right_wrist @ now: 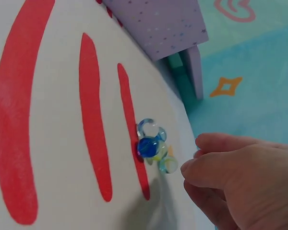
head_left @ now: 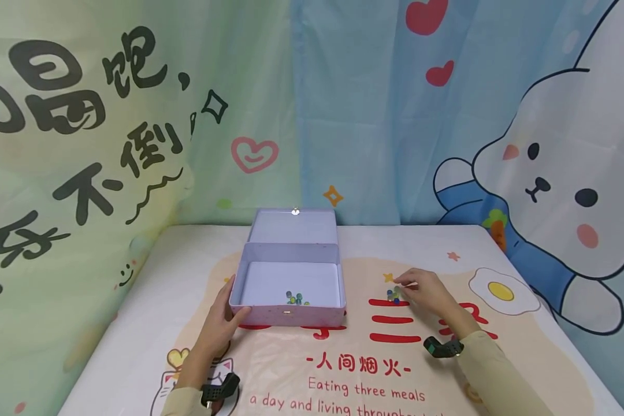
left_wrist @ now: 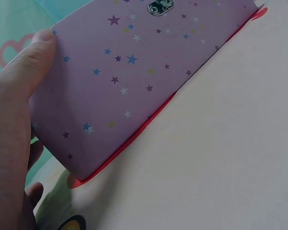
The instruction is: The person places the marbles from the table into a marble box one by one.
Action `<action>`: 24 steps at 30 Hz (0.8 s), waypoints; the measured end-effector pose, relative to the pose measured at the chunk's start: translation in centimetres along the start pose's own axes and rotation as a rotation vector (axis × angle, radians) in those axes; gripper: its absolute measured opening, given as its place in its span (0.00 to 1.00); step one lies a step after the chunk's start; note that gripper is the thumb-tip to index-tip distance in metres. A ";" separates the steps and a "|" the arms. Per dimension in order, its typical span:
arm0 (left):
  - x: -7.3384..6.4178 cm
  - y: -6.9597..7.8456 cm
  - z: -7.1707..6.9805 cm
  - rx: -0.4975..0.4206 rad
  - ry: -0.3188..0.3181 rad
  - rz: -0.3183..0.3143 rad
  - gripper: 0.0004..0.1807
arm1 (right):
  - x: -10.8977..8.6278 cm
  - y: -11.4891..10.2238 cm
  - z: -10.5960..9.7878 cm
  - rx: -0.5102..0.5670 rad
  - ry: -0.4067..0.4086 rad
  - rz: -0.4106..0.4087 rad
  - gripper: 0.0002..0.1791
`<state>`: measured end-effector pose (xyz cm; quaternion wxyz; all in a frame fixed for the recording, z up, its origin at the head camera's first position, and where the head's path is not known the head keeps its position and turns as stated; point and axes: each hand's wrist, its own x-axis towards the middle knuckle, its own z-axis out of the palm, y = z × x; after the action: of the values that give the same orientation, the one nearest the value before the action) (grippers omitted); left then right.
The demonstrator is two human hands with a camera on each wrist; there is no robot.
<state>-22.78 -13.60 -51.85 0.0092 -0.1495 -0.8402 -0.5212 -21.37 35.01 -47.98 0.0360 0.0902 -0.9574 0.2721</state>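
Observation:
An open lilac box [head_left: 287,316] with small coloured stars on its outside stands on the table, its lid [head_left: 293,226] tipped back. Several glass marbles [head_left: 294,299] lie inside near the front wall. My left hand [head_left: 221,320] grips the box's front left corner, the thumb [left_wrist: 41,45] on the front face and the other fingers round the side. To the right of the box sits a cluster of clear, blue and greenish marbles [right_wrist: 148,147]. Beside that cluster is my right hand [head_left: 421,288], its bent fingertips close to the nearest marble and nothing visible between them.
A printed cloth [head_left: 364,341] with red strokes, lettering and a fried egg picture covers the table. Behind it hangs a curtain [head_left: 343,115] with hearts and a cartoon rabbit. Each wrist wears a small black camera.

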 end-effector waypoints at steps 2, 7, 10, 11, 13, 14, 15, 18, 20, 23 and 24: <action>0.0 0.0 0.0 -0.001 0.001 0.003 0.46 | 0.1 0.2 0.1 -0.009 -0.001 -0.002 0.12; 0.0 -0.1 0.0 0.002 0.002 0.001 0.46 | 0.2 0.6 0.4 -0.032 -0.020 0.018 0.13; 0.1 -0.2 0.0 0.006 0.000 -0.006 0.46 | 0.3 0.6 0.5 -0.036 -0.035 0.025 0.13; 0.1 -0.2 0.0 0.011 -0.002 -0.007 0.46 | 0.3 0.6 0.6 -0.035 -0.039 0.029 0.13; 0.1 -0.3 0.0 0.010 -0.002 -0.006 0.46 | 0.4 0.6 0.6 -0.033 -0.044 0.034 0.13; 0.1 -0.3 0.0 0.011 -0.003 -0.006 0.46 | 0.4 0.5 0.6 -0.033 -0.048 0.033 0.13; 0.0 -0.2 0.0 0.011 -0.003 -0.006 0.46 | 0.5 0.5 0.6 -0.031 -0.050 0.033 0.12; 0.0 -0.1 0.0 0.010 -0.003 -0.008 0.46 | 0.7 0.4 0.6 -0.029 -0.059 0.028 0.12; 0.0 0.0 0.0 0.012 -0.003 -0.011 0.46 | 0.8 0.3 0.6 -0.030 -0.062 0.028 0.12; 0.0 0.0 0.0 0.019 -0.002 -0.011 0.46 | 1.0 0.2 0.7 -0.029 -0.064 0.032 0.11; -0.1 0.0 -0.1 0.018 -0.002 -0.011 0.46 | 1.0 0.2 0.7 -0.030 -0.063 0.038 0.10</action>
<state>-22.73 -13.66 -51.82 0.0068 -0.1453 -0.8458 -0.5133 -22.41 34.65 -48.57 0.0021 0.0802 -0.9635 0.2554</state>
